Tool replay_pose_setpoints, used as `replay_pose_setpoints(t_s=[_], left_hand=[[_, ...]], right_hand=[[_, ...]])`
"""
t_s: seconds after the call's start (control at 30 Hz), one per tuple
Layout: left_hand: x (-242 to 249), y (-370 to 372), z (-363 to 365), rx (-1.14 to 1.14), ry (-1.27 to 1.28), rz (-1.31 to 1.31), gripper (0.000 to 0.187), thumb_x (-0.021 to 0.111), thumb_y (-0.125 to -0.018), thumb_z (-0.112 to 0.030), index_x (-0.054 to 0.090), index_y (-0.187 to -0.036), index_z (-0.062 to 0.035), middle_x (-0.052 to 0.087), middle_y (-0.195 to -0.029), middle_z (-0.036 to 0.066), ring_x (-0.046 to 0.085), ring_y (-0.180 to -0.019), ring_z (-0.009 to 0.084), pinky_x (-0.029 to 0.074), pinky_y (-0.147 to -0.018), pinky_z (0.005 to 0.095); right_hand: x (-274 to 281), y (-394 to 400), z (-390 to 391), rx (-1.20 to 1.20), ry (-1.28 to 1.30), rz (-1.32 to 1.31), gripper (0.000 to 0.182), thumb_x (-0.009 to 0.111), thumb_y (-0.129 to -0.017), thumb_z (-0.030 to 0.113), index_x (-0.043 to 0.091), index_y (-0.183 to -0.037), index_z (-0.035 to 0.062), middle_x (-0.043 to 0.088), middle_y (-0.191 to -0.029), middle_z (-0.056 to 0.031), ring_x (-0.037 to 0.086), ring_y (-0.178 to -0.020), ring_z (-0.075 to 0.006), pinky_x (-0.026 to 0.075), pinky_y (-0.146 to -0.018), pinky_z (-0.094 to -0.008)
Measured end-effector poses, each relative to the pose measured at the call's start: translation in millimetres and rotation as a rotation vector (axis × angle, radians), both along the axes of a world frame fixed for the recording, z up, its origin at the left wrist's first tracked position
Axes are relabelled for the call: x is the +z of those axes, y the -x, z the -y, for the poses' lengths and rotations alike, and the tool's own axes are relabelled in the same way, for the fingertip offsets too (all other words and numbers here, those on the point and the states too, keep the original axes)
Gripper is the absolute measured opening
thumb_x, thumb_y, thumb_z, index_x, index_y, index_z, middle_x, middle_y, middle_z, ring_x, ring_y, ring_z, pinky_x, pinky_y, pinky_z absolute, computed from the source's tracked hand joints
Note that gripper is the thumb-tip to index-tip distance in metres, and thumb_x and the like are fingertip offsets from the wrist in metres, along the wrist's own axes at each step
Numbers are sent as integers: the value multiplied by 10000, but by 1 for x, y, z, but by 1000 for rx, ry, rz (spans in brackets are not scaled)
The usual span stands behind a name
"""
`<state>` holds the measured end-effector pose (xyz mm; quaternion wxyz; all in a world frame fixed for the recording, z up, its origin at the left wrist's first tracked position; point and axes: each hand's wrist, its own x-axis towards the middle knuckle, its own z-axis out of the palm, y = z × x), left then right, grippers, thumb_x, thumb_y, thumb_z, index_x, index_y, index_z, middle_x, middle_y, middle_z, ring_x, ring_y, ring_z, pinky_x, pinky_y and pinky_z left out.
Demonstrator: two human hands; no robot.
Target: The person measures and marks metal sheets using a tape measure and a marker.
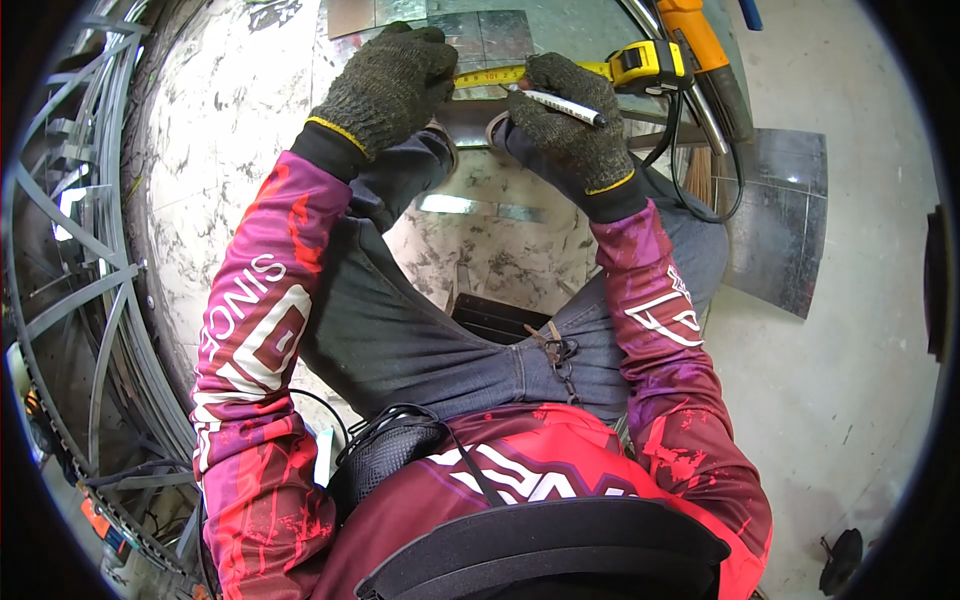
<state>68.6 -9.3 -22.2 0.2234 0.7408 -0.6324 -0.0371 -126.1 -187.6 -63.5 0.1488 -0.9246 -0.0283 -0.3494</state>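
My left hand (392,88), in a dark knit work glove with a yellow-edged cuff, is closed at the left end of the yellow tape blade (490,77). The blade runs level to the right, passing behind my right hand (575,112), toward the black-and-yellow tape measure (648,67). That right hand wears a matching glove. Its fingers are wrapped round a white marker (560,104), tip pointing left close to the blade. Below the blade lies a grey metal strip (474,124), between my feet. The fingertips of my left hand are partly hidden.
Bundled metal strips and framing (80,280) stand along the left. An orange-handled tool (690,35) and a black cable (738,190) lie at upper right, near a sheet of metal (785,205). More sheet metal (480,38) lies beyond my hands. A power tool (105,525) sits lower left.
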Motion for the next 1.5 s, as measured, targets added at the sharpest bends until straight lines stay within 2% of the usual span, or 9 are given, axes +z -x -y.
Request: replay_pose_setpoints(t_s=[0.7, 1.0, 1.17, 1.27, 1.37, 1.5], left_hand=[[-1, 0, 0, 1, -4, -6, 180, 737, -874, -148, 713, -1008, -31, 646, -994, 159, 625, -1014, 399, 522, -867, 489], [1, 0, 1, -1, -12, -2, 189, 747, -878, -151, 723, -1019, -29, 652, -1003, 167, 631, -1015, 404, 528, -860, 490], [3, 2, 1, 24, -53, 2, 209, 745, -899, -167, 742, -1060, -34, 678, -1058, 177, 636, -1054, 410, 537, -901, 490], [3, 2, 0, 27, -55, 1, 216, 747, -900, -171, 746, -1068, -36, 682, -1075, 178, 636, -1069, 410, 540, -915, 487], [2, 2, -1, 16, 0, 5, 213, 748, -898, -171, 745, -1063, -36, 677, -1070, 177, 631, -1064, 412, 534, -910, 493], [2, 1, 1, 12, -52, -11, 207, 748, -896, -165, 741, -1058, -37, 670, -1055, 172, 624, -1054, 411, 526, -902, 498]], right_hand=[[5, 0, -1, -2, -31, -69, 341, 864, -807, 216, 754, -1065, 23, 762, -1015, -153, 749, -874, -330, 617, -776, -426], [4, -1, 0, 33, 46, 39, 328, 860, -808, 203, 753, -1062, 25, 758, -994, -144, 745, -851, -334, 614, -766, -426], [6, 0, -3, 1, -76, -46, 300, 840, -814, 190, 752, -1044, 19, 757, -994, -153, 744, -855, -337, 614, -766, -426], [4, -1, -2, 5, 19, 7, 304, 837, -813, 189, 750, -1048, 17, 756, -992, -150, 745, -855, -332, 613, -761, -425], [3, -1, -2, 11, -10, 1, 310, 840, -809, 189, 751, -1051, 18, 757, -992, -149, 746, -855, -332, 614, -763, -425], [5, 0, -2, 12, -41, -35, 312, 843, -807, 189, 752, -1052, 19, 758, -999, -147, 746, -858, -331, 616, -767, -422]])
